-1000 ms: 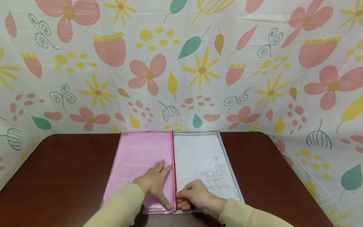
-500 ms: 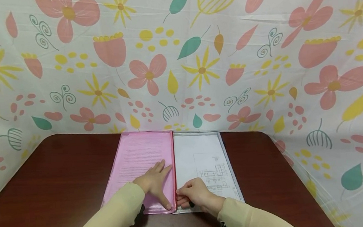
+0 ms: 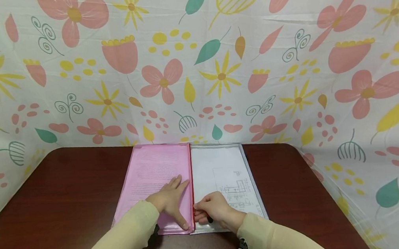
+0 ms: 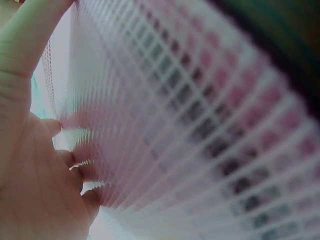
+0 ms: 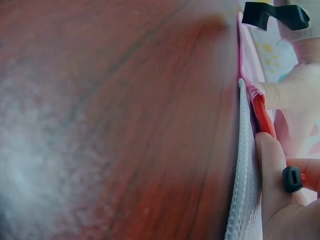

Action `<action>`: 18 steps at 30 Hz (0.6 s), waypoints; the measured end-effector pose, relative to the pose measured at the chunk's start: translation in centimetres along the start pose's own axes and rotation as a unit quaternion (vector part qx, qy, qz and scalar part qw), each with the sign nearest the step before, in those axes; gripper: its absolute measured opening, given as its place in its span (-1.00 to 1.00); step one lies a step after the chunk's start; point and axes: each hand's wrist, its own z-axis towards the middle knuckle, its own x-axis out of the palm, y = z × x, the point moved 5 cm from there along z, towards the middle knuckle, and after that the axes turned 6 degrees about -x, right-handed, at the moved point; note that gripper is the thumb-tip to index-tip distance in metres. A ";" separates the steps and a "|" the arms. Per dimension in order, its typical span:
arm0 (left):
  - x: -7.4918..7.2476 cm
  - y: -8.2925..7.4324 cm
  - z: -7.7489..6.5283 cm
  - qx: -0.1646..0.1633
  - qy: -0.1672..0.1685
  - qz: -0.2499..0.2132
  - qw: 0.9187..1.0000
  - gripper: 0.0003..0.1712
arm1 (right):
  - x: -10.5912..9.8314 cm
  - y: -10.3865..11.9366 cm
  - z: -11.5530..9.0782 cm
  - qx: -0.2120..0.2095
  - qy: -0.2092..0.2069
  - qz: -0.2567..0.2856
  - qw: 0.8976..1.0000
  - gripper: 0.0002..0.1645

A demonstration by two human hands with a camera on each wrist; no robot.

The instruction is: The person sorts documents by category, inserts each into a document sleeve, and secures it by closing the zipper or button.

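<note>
A pink zip document pouch (image 3: 152, 160) with printed sheets inside lies on the table, a red zipper (image 3: 191, 172) running down its right edge. My left hand (image 3: 170, 202) presses flat on the pouch with fingers spread, its thumb near the lower right corner. In the left wrist view the ribbed mesh plastic (image 4: 165, 125) fills most of the picture beside the palm. My right hand (image 3: 215, 210) pinches the zipper pull at the lower end of the zipper. The pull's black tip (image 5: 292, 179) sticks out between the fingers. The zipper's slider is hidden by the fingers.
A clear grey-edged pouch (image 3: 206, 159) holding a sheet with a drawing lies on the right, partly under my right hand. The dark red-brown table (image 3: 67, 199) spreads around both. A floral curtain (image 3: 198, 112) hangs right behind the table's back edge.
My right hand has shifted slightly up along the zipper, away from the pouch's lower corner. The left hand and the pouch stay in place.
</note>
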 end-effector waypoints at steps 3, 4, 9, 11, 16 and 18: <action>0.0 0.0 0.1 0.000 0.000 0.005 1.000 0.67 | 0.0 0.1 0.2 -0.001 -0.003 0.000 1.000 -0.77; 0.0 0.0 0.1 0.000 -0.001 0.006 1.000 0.67 | -0.1 0.1 0.3 -0.001 -0.005 0.000 1.000 -0.77; 0.1 0.0 0.1 -0.001 -0.001 0.005 1.000 0.68 | -0.2 0.2 0.6 -0.002 -0.009 -0.004 1.000 -0.78; 0.1 0.0 0.1 -0.002 -0.001 0.004 1.000 0.68 | -0.2 0.2 0.8 0.000 -0.010 -0.008 1.000 -0.78; 0.1 0.0 0.1 -0.004 -0.002 0.005 1.000 0.68 | -0.3 0.4 0.9 0.002 -0.010 -0.015 1.000 -0.78; 0.1 0.1 0.1 -0.005 0.000 0.005 1.000 0.69 | -0.3 0.5 1.0 0.002 -0.011 -0.015 1.000 -0.78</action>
